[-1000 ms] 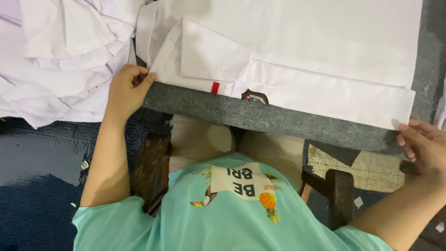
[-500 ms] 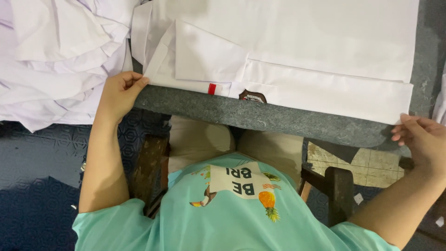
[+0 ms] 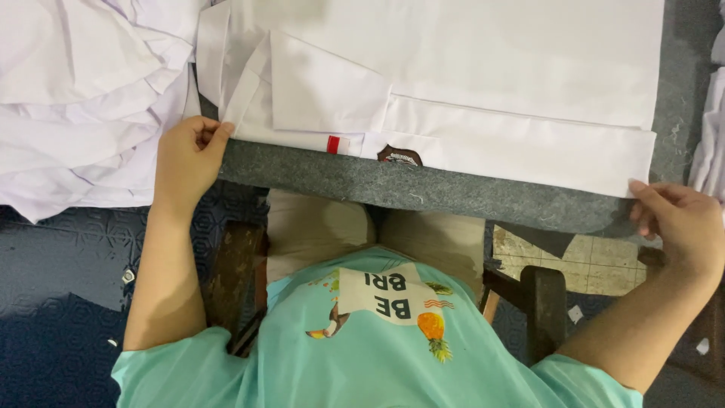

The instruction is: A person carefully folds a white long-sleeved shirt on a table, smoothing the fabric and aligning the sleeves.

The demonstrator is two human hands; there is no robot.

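Nearest the camera: the person's teal shirt and lap, seated at a grey felt table.

Left hand is resting at the table's near edge, fingers curled, thumb and fingertips pinching the left near corner of the white garment. Right hand is sitting at the opposite end, thumb and fingers closing on the right near corner of the folded hem; the pinch is light, and the fingertips are partly hidden, so I cannot tell how much cloth it is taking.

The garment is lying flat across the table, folded, its near edge running just inside the table's edge from one hand to the other. A small red tag and a dark patch are sitting on that near edge, between the hands.

Handling, as a judgement: thin woven cloth, light, soft and limp, likely sagging in the middle if lifted only by the corners. The felt is probably gripping it somewhat, so it should drag rather than slide freely. Not fragile, but easy to crease. Best holds are the two near corners, where the folded layers are doubled and firmer.

Farther left, a loose pile of white cloth is heaped beside the table; more white cloth is showing at the far right.
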